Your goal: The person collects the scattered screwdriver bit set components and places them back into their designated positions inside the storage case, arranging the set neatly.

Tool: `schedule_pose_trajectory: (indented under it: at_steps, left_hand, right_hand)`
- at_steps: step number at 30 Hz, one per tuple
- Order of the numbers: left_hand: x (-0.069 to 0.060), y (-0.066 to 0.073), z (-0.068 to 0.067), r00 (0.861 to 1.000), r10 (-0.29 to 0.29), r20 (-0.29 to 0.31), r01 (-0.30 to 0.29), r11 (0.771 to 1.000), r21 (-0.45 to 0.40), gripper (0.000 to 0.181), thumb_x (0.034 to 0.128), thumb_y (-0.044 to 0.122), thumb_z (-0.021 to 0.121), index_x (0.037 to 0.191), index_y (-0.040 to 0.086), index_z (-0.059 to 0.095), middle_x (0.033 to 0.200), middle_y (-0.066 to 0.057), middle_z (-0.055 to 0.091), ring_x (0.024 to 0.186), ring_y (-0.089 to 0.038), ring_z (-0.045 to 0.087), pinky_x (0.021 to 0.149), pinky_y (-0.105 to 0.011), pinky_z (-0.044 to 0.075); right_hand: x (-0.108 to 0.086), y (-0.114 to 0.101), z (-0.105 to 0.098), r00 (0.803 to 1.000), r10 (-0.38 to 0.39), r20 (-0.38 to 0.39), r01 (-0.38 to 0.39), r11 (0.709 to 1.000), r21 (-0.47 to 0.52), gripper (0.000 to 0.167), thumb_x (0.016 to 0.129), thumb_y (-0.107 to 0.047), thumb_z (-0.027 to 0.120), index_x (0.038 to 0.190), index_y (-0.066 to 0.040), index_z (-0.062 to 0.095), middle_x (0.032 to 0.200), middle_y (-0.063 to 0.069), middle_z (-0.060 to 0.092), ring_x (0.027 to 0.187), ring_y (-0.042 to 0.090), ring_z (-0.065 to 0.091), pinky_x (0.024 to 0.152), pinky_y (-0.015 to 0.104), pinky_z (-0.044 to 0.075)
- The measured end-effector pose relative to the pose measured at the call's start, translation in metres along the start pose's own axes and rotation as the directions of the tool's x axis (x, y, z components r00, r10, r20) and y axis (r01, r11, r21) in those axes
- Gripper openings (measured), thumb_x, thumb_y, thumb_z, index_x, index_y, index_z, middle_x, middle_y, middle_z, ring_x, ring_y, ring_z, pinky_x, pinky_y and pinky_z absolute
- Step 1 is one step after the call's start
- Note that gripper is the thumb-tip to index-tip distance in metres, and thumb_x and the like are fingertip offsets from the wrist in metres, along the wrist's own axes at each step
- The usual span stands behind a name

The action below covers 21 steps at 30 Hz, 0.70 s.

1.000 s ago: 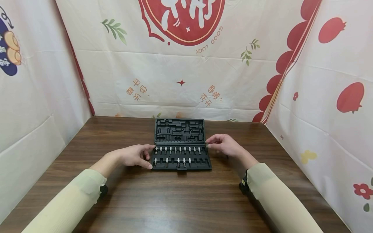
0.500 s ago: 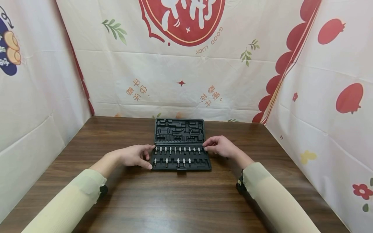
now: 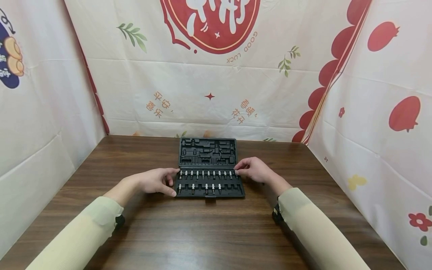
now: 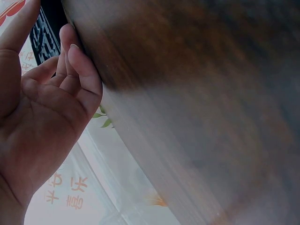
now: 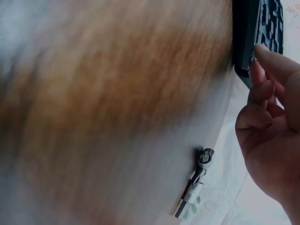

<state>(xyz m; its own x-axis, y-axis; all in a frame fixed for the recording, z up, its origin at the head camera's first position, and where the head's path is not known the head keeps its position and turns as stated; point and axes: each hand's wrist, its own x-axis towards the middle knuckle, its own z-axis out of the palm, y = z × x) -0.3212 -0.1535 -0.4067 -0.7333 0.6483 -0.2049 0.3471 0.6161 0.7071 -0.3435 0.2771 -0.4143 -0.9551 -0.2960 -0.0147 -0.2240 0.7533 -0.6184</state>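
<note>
A black socket case (image 3: 233, 191) lies unfolded on the wooden table, its moulded lid (image 3: 208, 150) leaning back behind it. Several silver bit sockets (image 3: 208, 173) stand in the back row, and fewer bit sockets (image 3: 213, 188) in the front row. My left hand (image 3: 156, 180) touches the case's left edge, thumb at the front corner and forefinger farther back, other fingers loosely bent. At the back row's right end my right hand (image 3: 256, 169) pinches a small bit socket (image 5: 253, 55) between thumb and forefinger, mostly hidden by the fingertips.
In the right wrist view, loose bit sockets (image 5: 192, 192) lie on the table beyond the right hand. Printed cloth (image 3: 209, 82) hangs behind the table and along both sides. Brown tabletop (image 3: 202, 236) stretches in front of the case.
My right hand has moved slightly left and inward, from the case's right edge to the right end of the back row. The left hand has stayed in place.
</note>
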Motion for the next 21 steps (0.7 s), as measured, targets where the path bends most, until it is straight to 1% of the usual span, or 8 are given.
schedule_pose_trajectory:
  at_steps: [6,12,16,21]
  left_hand:
    - [-0.0001,0.0005,0.0000,1.000,0.000,0.003,0.000,1.000,0.010,0.098,0.0953,0.028,0.089,0.170,-0.002,0.032,0.110,-0.008,0.062,0.087,-0.017,0.057,0.082,-0.034,0.047]
    - [0.0001,-0.0001,-0.0002,1.000,0.004,0.002,-0.004,1.000,0.009,0.098,0.0956,0.027,0.088,0.170,-0.003,0.032,0.110,-0.008,0.061,0.086,-0.016,0.057,0.081,-0.033,0.047]
    - [0.0006,-0.0012,-0.0001,1.000,0.005,0.004,-0.005,1.000,0.009,0.099,0.0957,0.028,0.088,0.170,-0.003,0.031,0.110,-0.008,0.061,0.086,-0.016,0.057,0.081,-0.034,0.047]
    - [0.0010,-0.0018,0.0000,1.000,0.001,0.004,-0.001,1.000,0.013,0.099,0.0953,0.029,0.089,0.170,-0.002,0.032,0.110,-0.008,0.062,0.086,-0.016,0.057,0.081,-0.034,0.048]
  right_hand:
    - [-0.0017,0.0004,0.0000,1.000,0.007,0.001,-0.007,1.000,-0.012,0.011,0.104,-0.018,0.077,0.113,-0.014,0.082,0.102,0.002,0.076,0.083,0.017,0.063,0.074,0.034,0.053]
    - [-0.0015,0.0022,-0.0006,0.999,-0.012,0.033,0.012,1.000,0.007,0.020,0.101,-0.020,0.081,0.121,-0.017,0.081,0.108,0.003,0.074,0.090,0.019,0.065,0.078,0.035,0.054]
    - [0.0002,0.0014,-0.0009,0.999,-0.017,0.042,0.016,1.000,0.015,0.023,0.102,-0.020,0.081,0.124,-0.018,0.080,0.108,0.004,0.072,0.089,0.019,0.065,0.076,0.036,0.054]
    - [0.0015,0.0016,-0.0007,0.999,-0.002,0.050,0.001,1.000,0.012,0.026,0.102,-0.020,0.080,0.128,-0.017,0.079,0.106,0.004,0.071,0.087,0.020,0.063,0.073,0.036,0.052]
